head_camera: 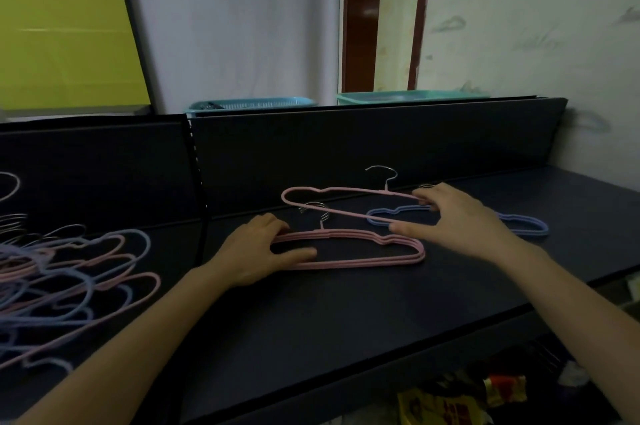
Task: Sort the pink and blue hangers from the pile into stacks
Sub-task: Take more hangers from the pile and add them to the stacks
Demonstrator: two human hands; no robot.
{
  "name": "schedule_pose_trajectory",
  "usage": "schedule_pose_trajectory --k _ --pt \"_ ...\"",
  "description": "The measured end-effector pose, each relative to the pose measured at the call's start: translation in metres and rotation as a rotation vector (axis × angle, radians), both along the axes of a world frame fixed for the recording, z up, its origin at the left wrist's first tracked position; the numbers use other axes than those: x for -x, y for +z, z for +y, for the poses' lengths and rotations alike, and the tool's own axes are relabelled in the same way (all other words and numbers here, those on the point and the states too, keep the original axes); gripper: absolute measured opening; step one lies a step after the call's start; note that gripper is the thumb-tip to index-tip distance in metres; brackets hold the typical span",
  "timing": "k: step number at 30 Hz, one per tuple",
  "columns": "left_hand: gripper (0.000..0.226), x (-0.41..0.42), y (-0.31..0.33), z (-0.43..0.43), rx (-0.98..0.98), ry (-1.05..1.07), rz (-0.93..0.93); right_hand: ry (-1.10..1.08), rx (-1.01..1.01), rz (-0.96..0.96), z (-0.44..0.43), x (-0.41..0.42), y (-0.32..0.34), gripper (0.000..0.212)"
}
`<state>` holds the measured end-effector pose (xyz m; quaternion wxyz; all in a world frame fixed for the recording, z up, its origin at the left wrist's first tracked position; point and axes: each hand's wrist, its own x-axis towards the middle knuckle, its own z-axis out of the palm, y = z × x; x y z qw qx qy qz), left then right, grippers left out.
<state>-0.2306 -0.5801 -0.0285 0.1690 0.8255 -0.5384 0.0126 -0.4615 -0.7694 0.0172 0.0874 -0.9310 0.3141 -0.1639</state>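
**Q:** Where is the workpiece located, and how are the hands engaged?

**A:** A single pink hanger (329, 199) is held raised just behind and above the pink stack (363, 253), which lies flat on the desk (346, 338). The hanger is gripped by the right hand (460, 220): its shoulder is met by the fingertips beside the wire hook (382, 175), and its lower bar by the thumb. The left end of the pink stack is held by the left hand (256, 251), with the fingers curled over the upper bar. The blue stack (526, 225) lies to the right of the pink stack, partly hidden by the right hand. The mixed pile (69, 279) lies well to the left of it.

**Q:** How should the hanger be expected to handle, and where should hold be taken?

**A:** A light, thin frame is indicated, probably coated wire, stiff enough to be carried by one end without sagging. The coating appears matt, so little slip is anticipated. Snagging is judged the main risk, since hooks and notched shoulders are easily caught in neighbouring frames. Hold is best taken at the shoulder near the hook, close to the balance point. The hook should be aligned with those of the pink stack before the hanger is lowered.
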Motion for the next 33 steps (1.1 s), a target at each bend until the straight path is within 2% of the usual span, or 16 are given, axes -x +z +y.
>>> schedule_pose_trajectory --k 2,5,8,12,15,20,25,27,29,31,33 --pt "0.078 0.000 0.007 0.011 0.136 0.017 -0.015 0.039 -0.039 0.001 0.001 -0.006 -0.003 0.109" --pt "0.048 -0.002 0.013 0.024 0.444 0.124 -0.097 0.097 -0.078 0.034 0.004 -0.016 -0.006 0.105" --pt "0.036 -0.007 0.015 0.029 0.592 0.221 -0.181 0.178 -0.035 0.090 0.012 -0.030 -0.013 0.095" --pt "0.013 -0.010 0.009 0.026 0.407 0.222 -0.137 0.237 -0.007 0.147 0.025 -0.049 -0.023 0.096" --pt "0.023 -0.011 0.004 0.025 0.240 0.220 -0.086 0.244 -0.009 0.150 0.028 -0.057 -0.029 0.097" --pt "0.029 -0.016 0.004 0.026 0.091 0.229 -0.050 0.260 -0.011 0.129 0.027 -0.060 -0.035 0.095" --pt "0.025 -0.024 0.002 0.028 0.068 0.186 -0.002 0.278 -0.030 0.116 0.023 -0.059 -0.037 0.094" --pt "0.025 -0.026 0.003 0.028 0.069 0.170 0.019 0.315 -0.078 0.093 0.019 -0.055 -0.034 0.086" --pt "0.024 -0.028 0.005 0.029 0.064 0.161 0.029 0.328 -0.094 0.066 0.010 -0.048 -0.030 0.069" --pt "0.025 -0.030 0.005 0.029 0.058 0.158 0.032 0.277 -0.041 0.071 -0.004 -0.038 -0.026 0.049" --pt "0.024 -0.031 0.005 0.030 0.054 0.166 0.025 0.199 0.007 0.112 -0.016 -0.029 -0.023 0.040"
